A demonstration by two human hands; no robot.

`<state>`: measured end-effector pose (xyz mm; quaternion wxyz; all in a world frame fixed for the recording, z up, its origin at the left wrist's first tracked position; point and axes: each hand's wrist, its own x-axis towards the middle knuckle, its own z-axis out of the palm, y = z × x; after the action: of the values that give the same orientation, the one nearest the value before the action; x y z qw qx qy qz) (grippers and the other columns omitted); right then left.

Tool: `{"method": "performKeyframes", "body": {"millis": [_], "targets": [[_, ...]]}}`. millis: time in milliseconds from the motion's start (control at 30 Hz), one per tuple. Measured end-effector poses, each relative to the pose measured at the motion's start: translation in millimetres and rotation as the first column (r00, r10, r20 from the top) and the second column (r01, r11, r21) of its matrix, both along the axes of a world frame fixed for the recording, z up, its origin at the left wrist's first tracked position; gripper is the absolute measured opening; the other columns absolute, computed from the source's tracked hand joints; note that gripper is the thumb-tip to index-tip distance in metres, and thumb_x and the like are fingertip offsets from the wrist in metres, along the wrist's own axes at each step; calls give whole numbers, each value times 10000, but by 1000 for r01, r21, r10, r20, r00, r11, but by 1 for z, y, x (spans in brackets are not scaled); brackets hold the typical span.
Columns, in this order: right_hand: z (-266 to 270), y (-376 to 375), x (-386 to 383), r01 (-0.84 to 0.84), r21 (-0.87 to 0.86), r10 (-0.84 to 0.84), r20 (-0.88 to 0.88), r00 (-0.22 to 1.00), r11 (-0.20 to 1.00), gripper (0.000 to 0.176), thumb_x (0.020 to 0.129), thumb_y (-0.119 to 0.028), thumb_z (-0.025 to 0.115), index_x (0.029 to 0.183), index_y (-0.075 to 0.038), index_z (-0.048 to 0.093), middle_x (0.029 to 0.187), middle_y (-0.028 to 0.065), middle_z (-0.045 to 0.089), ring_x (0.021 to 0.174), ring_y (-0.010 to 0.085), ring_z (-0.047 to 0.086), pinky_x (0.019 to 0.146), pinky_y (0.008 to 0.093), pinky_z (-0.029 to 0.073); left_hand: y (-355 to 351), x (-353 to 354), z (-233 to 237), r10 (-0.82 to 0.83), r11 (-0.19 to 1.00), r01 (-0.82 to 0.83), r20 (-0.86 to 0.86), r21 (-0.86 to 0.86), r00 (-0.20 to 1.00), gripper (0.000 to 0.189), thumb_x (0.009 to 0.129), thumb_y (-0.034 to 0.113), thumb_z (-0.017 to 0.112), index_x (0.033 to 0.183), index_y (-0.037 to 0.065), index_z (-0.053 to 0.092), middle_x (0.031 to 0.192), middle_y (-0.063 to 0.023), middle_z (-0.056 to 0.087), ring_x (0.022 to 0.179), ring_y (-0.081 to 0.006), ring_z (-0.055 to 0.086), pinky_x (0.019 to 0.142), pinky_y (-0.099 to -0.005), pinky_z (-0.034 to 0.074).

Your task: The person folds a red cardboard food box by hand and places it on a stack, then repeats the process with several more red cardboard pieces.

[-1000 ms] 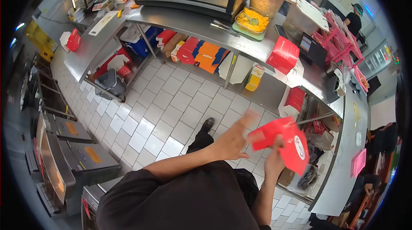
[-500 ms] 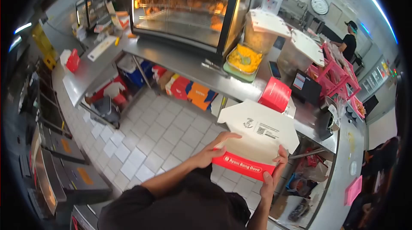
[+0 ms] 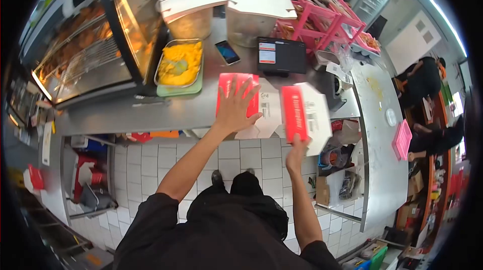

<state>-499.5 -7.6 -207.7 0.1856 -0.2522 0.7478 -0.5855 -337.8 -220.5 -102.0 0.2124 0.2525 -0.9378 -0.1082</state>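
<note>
My left hand [image 3: 235, 109] lies with fingers spread on a red and white box [image 3: 226, 83] at the edge of the steel counter [image 3: 110, 115]. Its white flap extends to the right. Held in my right hand [image 3: 298, 153] by its lower end is a second red and white box [image 3: 293, 111], slightly blurred, with its white flap open to the right. Behind the boxes are a phone [image 3: 228, 52] and a black tablet [image 3: 282, 54]. A metal tray of yellow food [image 3: 188, 63] stands on a green board left of my left hand.
At the left is a glass food warmer [image 3: 85, 53]. Two lidded tubs [image 3: 193, 21] [image 3: 246, 26] and pink racks [image 3: 322, 23] stand at the back. A pink basket [image 3: 402, 140] rests on the right counter [image 3: 382, 184]. Other people [image 3: 425, 81] are at the right and back.
The view has turned right and come nearer the counter. My left hand has let go of the held box and now rests on the other box; my right hand holds its box alone.
</note>
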Motion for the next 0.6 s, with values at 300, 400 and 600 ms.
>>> {"method": "performKeyframes", "body": {"millis": [300,400,600], "targets": [[-11,-105,-4,-376,11,375,-106,921,926,518,880,-243,716,1232,27,449,1189,187,605,1006,306,622,878,359,496,-24,-27,-47,74,997,-80,299,9,951,933,746,676,613,1524,285,276,1615,-39,163,1468,-435,83,1033,-801,67],[17,-103,-13,-423,-75,372,-355,858,903,491,816,-134,757,1261,-71,559,1160,162,644,995,301,644,878,376,507,-25,-33,-38,110,992,-121,330,15,938,926,750,660,614,1525,279,278,1615,-47,163,1474,-415,76,1046,-786,46],[-5,-112,-19,-432,14,392,-446,805,902,563,725,47,716,1207,-242,682,768,76,706,651,222,679,622,307,559,-34,-22,-42,20,999,-33,312,36,950,881,783,625,596,1520,246,297,1609,-74,174,1480,-391,79,1058,-768,32]]}}
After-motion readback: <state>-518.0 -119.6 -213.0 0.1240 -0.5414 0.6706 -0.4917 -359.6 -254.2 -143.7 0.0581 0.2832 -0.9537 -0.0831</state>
